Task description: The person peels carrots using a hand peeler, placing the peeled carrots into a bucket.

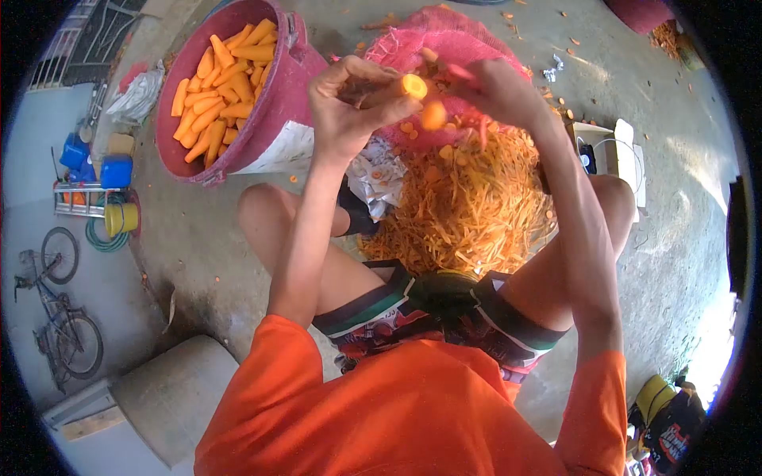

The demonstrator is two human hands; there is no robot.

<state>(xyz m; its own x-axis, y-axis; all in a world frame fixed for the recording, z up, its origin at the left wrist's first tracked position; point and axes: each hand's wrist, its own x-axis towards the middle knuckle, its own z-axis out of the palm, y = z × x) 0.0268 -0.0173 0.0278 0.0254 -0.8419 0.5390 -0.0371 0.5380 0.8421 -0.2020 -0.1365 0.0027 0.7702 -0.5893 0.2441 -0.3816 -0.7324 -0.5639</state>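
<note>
My left hand [345, 107] is closed around a carrot [412, 87], whose cut orange end faces me. Just below that end a round piece of carrot [433, 116] hangs in the air, apart from it and slightly blurred. My right hand [506, 94] is closed on a red-handled tool [462, 75]; motion blurs it, and its blade and exact kind cannot be made out. Both hands are above a large heap of carrot peelings [468, 202] between my legs. Behind them lies a pink mesh sack [436, 32].
A big pink tub [171, 155] of peeled carrots [226, 83] stands at left, tilted in view. Crumpled white paper [377, 178] lies by the heap. At right is an open white box [627, 163]. Farther left are a bicycle [63, 305] and blue containers [115, 170].
</note>
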